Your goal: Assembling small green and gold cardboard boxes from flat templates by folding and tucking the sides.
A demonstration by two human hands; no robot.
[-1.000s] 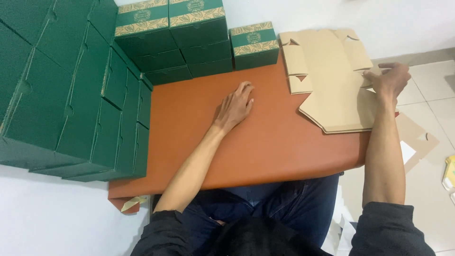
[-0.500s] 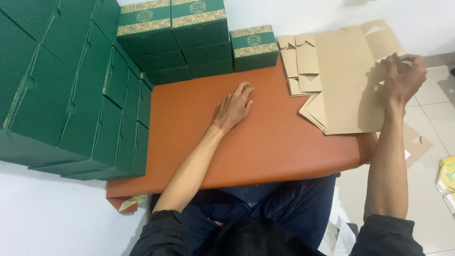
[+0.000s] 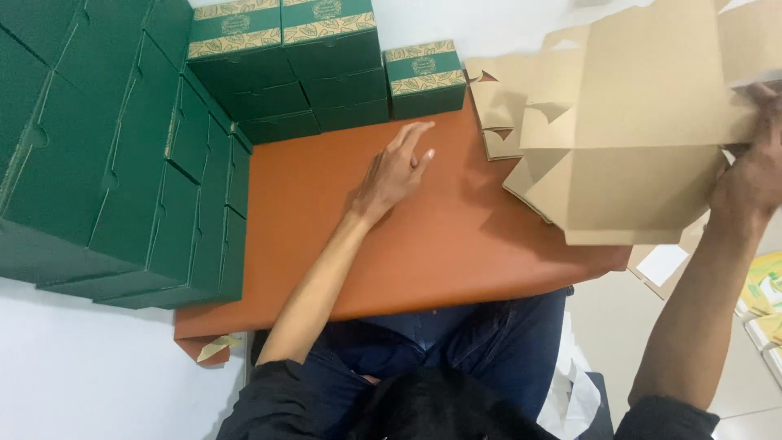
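Note:
My right hand [image 3: 757, 163] grips the right edge of a flat, unfolded brown cardboard box blank [image 3: 643, 90] and holds it lifted above a stack of more flat cardboard blanks [image 3: 521, 122] at the table's right end. My left hand [image 3: 395, 167] rests palm down, fingers apart, on the orange-brown table top [image 3: 423, 253], holding nothing. A small green box with a gold patterned band [image 3: 423, 77] stands just beyond the left hand.
Stacks of green boxes [image 3: 122, 163] fill the table's left side, and more green boxes with gold bands [image 3: 285, 57] line the back. Cardboard pieces [image 3: 664, 265] and yellow-green printed sheets [image 3: 766, 293] lie on the tiled floor at right.
My right hand has raised the top cardboard blank off the stack and tilted it up toward me. My left hand has stayed flat on the table.

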